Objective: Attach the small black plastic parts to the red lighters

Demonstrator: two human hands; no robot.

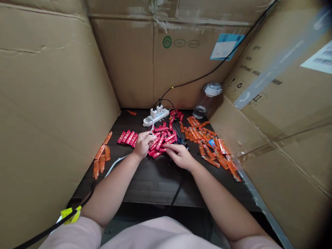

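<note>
A pile of red lighters with printed sides lies on the dark table between my two hands. My left hand is closed in a pinch at the pile's left side; a small dark tip shows by its fingertips, but what it holds is not clear. At the pile's near right edge, my right hand has its thumb and fingers closed on the end of a red lighter. To the left of the pile, several red lighters lie side by side in a row.
Orange lighters are heaped at the right, with several more along the left wall. A white power strip with plugs and cables stands behind the pile. A clear bottle is at the back right. Cardboard walls enclose the table.
</note>
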